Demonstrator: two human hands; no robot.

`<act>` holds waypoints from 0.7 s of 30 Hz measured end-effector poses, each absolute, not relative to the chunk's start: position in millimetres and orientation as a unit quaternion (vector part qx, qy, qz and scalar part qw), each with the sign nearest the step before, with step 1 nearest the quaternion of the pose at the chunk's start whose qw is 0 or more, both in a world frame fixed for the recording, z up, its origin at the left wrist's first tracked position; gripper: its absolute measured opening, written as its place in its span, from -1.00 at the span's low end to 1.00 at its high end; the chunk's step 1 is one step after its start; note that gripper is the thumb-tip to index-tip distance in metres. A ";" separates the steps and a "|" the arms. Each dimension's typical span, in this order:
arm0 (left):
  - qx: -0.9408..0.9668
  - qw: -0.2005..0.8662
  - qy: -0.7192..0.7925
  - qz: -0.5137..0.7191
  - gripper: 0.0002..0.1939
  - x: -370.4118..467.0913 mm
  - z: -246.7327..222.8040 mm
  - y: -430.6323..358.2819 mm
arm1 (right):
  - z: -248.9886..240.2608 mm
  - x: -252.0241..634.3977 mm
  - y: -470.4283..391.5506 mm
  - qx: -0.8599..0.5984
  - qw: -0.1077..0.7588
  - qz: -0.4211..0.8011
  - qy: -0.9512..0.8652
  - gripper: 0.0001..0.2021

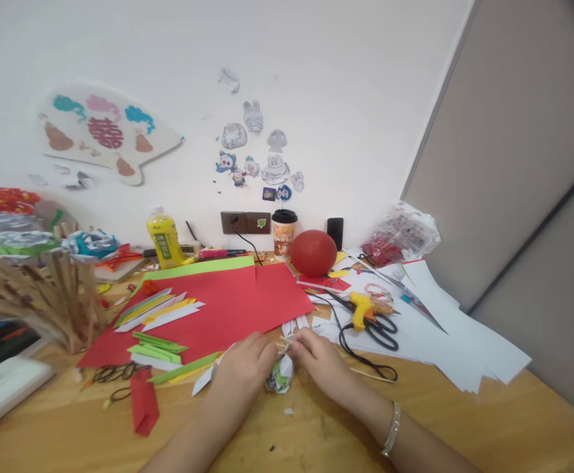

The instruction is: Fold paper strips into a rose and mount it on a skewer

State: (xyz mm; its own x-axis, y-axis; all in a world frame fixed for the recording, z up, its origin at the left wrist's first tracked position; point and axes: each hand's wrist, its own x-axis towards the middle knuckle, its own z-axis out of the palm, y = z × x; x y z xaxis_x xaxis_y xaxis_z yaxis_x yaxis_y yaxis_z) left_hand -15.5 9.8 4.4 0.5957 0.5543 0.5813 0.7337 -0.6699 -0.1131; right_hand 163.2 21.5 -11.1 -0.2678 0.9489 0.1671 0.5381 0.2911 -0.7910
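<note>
My left hand (248, 362) and my right hand (315, 358) meet low in the middle of the view, over the wooden table. Between them is a small green and white folded paper piece (280, 376), partly covered by my fingers. The right thumb and forefinger pinch a white paper tip at its top. My left fingers are closed around its upper left side, and a thin pale strip shows between the hands. Left of my left hand lie green, yellow and white paper strips (183, 369). White paper scraps (295, 325) lie just behind the hands.
Red paper sheets (208, 315) lie behind my left hand. To the right are a yellow glue gun (362, 310), black-handled scissors (383, 332) and white sheets (457, 341). A red balloon (313, 253), a cup (284, 238) and a yellow bottle (163, 240) stand near the wall.
</note>
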 end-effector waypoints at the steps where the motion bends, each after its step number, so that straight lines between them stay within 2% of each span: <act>1: -0.875 0.175 -0.368 -0.262 -0.81 -15.3 4.3 9.8 | -11.9 162.3 21.7 -0.502 0.335 0.335 -0.724 -0.81; 7: -0.876 0.181 -0.375 -0.243 -0.79 -13.3 4.0 10.2 | -13.5 158.7 19.9 -0.466 0.355 0.445 -0.677 -0.76; 12: -0.882 0.188 -0.369 -0.226 -0.82 -13.1 0.4 10.8 | -13.3 158.8 19.3 -0.452 0.371 0.473 -0.659 -0.72; 17: -0.880 0.169 -0.362 -0.258 -0.84 -12.2 0.0 10.7 | -16.5 158.6 20.6 -0.447 0.378 0.484 -0.651 -0.71; 21: -0.865 0.168 -0.379 -0.284 -0.78 -11.5 3.8 10.0 | -18.4 158.2 21.6 -0.444 0.376 0.495 -0.646 -0.69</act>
State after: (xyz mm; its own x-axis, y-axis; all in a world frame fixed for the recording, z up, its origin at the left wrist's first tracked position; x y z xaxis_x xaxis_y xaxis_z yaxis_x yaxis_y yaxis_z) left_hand -11.5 10.0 3.8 0.5519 0.5602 0.6177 0.7504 -0.6567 -0.0750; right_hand 158.2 21.6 -18.4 -0.3239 0.9450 0.0462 0.2004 0.1162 -0.9728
